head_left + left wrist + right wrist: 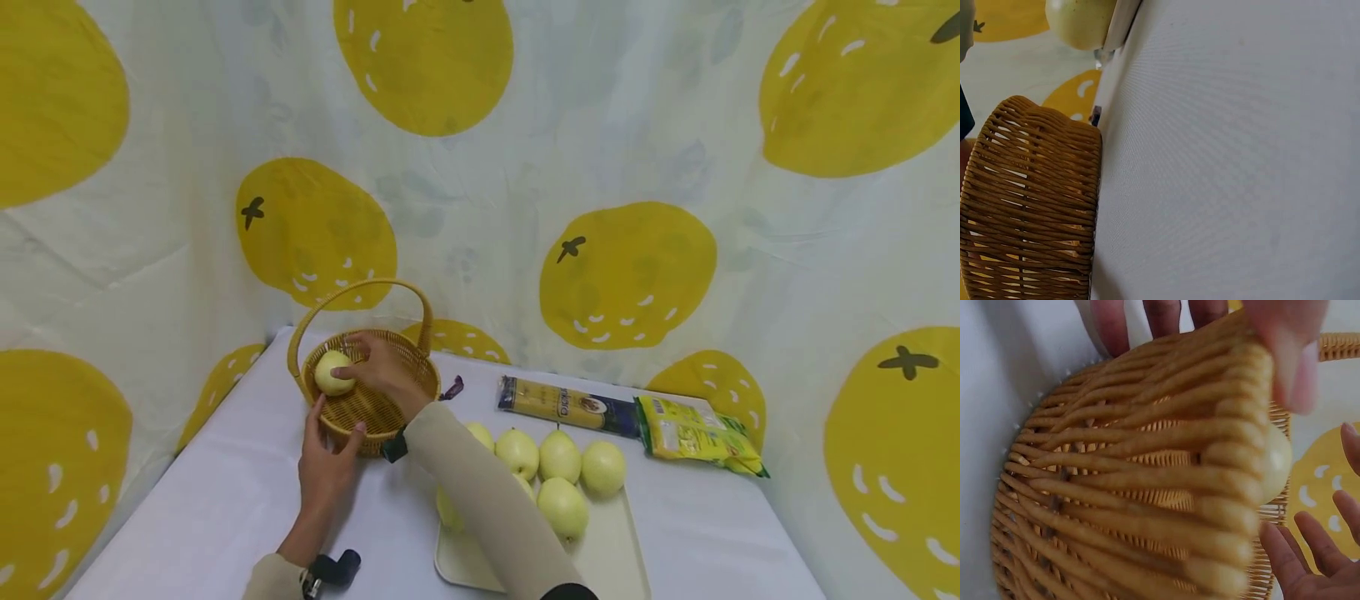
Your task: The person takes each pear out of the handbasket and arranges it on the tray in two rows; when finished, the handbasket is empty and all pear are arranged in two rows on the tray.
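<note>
A round brown wicker basket (363,408) with an arched handle stands at the back left of the table. One pale yellow pear (332,372) lies inside, by the left wall. My left hand (327,467) holds the near rim, its thumb over the edge and several fingers (1163,315) along the outer wall. Reaching in from the right, my right hand (378,362) is over the basket, its thumb overlapping the pear in the head view. In the right wrist view, that hand's fingers (1325,544) are spread and stand apart from the pear.
Several pears (562,506) sit on a white tray (615,562), partly behind the right sleeve. Behind it lie a long blue and gold packet (570,406) and a yellow-green packet (693,433). A small purple item (453,387) is right of the basket.
</note>
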`<state>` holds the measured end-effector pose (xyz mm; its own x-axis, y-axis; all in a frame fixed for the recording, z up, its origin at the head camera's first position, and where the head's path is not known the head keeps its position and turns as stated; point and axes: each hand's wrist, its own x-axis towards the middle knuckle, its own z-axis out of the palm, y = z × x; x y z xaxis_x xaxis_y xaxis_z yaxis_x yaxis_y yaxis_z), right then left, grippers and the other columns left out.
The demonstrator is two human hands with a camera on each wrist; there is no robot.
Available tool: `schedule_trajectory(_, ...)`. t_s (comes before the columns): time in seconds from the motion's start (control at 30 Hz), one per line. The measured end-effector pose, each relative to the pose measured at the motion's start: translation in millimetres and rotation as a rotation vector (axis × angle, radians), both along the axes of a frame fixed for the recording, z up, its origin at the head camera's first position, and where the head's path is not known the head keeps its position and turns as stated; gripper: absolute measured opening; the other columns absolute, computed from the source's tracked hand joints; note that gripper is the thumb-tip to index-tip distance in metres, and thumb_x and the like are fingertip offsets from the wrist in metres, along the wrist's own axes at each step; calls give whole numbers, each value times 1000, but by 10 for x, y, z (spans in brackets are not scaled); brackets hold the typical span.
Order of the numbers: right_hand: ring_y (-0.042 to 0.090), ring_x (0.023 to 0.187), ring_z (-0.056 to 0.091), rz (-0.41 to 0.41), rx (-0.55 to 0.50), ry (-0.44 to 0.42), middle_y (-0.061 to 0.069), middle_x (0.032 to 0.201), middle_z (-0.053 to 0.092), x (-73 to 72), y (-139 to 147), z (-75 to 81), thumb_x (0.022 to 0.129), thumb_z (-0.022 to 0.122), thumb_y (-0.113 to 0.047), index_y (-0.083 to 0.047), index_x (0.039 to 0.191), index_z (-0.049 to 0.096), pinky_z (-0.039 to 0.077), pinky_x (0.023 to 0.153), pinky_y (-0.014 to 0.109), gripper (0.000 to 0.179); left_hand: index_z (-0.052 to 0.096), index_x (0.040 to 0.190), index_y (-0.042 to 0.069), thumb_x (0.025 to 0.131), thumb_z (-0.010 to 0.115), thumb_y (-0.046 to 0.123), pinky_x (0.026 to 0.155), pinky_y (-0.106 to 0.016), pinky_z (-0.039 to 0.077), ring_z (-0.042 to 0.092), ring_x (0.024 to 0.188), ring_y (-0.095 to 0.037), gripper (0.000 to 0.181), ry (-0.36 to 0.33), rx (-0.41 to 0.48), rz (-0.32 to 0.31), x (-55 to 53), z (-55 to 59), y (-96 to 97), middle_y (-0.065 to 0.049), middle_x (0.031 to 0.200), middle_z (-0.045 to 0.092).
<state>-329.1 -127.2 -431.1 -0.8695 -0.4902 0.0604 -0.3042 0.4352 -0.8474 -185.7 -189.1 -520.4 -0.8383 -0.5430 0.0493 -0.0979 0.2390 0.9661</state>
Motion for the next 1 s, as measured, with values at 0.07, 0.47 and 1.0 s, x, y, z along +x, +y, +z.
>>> schedule_trajectory(0.07,33,139,59,26,11,-5,11,150,63,-3,-33,-29,91,87,-24,-19,147,63,57,110,47,61,14,172,33,101,73,42,131,-59,29,15,166,-36,93,-1,2,-2,8,1,2,-4,181,10)
schedule_trajectory(0.47,20,148,52,135,217,142,-1,159,57,-50,-160,-163,98,80,-26,-22,151,61,46,122,37,56,15,172,33,101,73,44,131,-59,30,16,166,-38,93,19,-8,-8,4,-26,-13,-4,180,10)
schedule_trajectory(1.0,16,125,62,53,259,257,4,140,68,8,-207,-272,90,88,-28,-16,140,67,55,97,23,56,15,172,30,102,73,41,131,-60,30,16,166,-39,92,0,-9,2,6,-4,0,-6,180,11)
